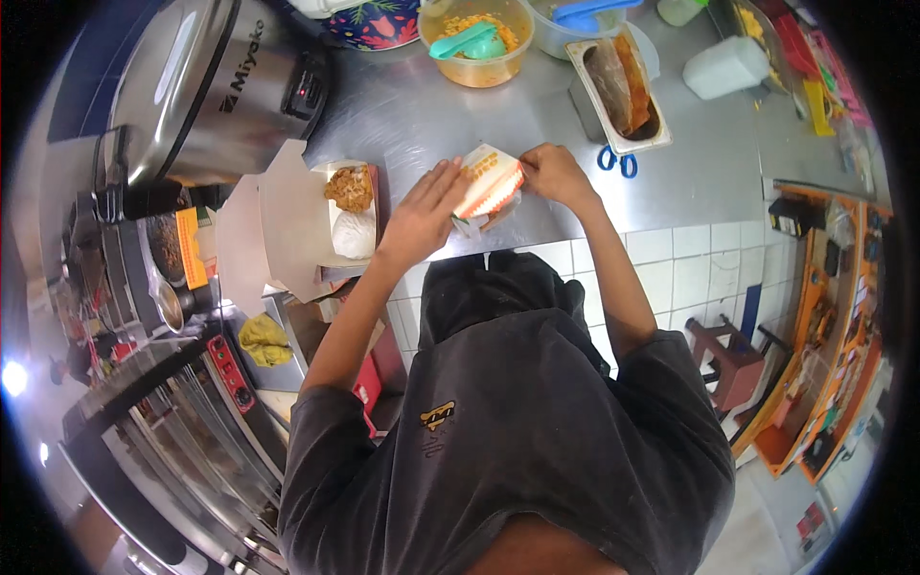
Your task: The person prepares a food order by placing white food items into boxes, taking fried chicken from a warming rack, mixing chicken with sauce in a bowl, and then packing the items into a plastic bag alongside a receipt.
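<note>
Before me on the steel counter is a small printed paper food box (496, 180), white with orange and red print, tilted, with part of its contents showing at the lower edge. My left hand (429, 212) lies with extended fingers against its left side. The fingers of my right hand (557, 172) are closed on its right edge. Left of my left hand stands an open cardboard meal box (287, 208) with a piece of fried chicken (349, 189) and a wrapped white mound (354, 235) in it.
A Miyako rice cooker (208, 93) stands at the upper left. At the back are a plastic bowl (478, 72) with a green scoop and a second bowl (553, 39). A metal container (589, 108) holds a plastic bag, beside blue scissor handles (618, 163). The counter's front edge is close to me.
</note>
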The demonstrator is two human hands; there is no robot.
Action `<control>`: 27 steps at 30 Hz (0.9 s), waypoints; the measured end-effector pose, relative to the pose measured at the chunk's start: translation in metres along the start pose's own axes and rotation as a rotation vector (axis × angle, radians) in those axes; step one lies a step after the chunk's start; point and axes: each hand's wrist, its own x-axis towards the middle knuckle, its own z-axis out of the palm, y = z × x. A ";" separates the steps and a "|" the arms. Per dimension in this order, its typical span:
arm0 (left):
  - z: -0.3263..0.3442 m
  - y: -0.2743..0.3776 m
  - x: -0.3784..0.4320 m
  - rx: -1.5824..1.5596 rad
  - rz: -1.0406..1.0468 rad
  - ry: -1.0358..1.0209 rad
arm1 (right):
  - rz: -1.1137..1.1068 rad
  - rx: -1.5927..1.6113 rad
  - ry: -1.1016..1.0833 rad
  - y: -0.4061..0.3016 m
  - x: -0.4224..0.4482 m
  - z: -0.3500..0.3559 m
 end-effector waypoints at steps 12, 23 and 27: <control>0.020 0.030 -0.005 0.428 0.068 -0.281 | -0.095 0.958 0.368 0.054 -0.075 0.151; 0.010 0.039 0.003 0.332 0.142 -0.348 | -0.237 0.678 0.908 0.016 -0.096 0.207; 0.009 0.036 -0.002 0.280 0.193 -0.313 | -0.281 0.579 0.945 0.014 -0.096 0.202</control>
